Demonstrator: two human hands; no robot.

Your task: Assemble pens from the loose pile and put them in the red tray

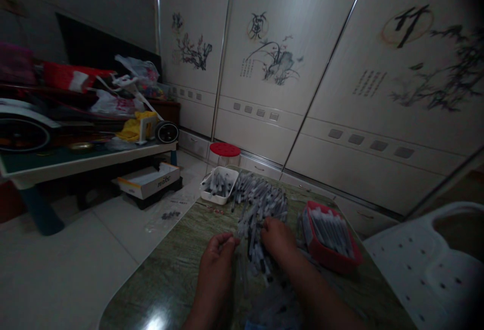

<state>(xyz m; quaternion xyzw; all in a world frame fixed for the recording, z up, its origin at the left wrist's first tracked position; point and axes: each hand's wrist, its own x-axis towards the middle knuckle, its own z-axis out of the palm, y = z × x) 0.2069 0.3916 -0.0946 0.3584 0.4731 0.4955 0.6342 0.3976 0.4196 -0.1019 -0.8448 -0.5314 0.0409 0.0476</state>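
Blur smears the pens (262,196), and the clear bag (274,307) at six o'clock is cut off by the lower edge. My left hand (217,264), at the heap's seven o'clock, has thumb and fingertips drawn close; I can't tell whether they pinch a pen. My right hand (280,239) curls onto the heap at five o'clock, its fingertips partly hidden, so its grip is unclear too. Nearest me, several pens run roughly eleven to five; the red basket (328,259) sits at four.
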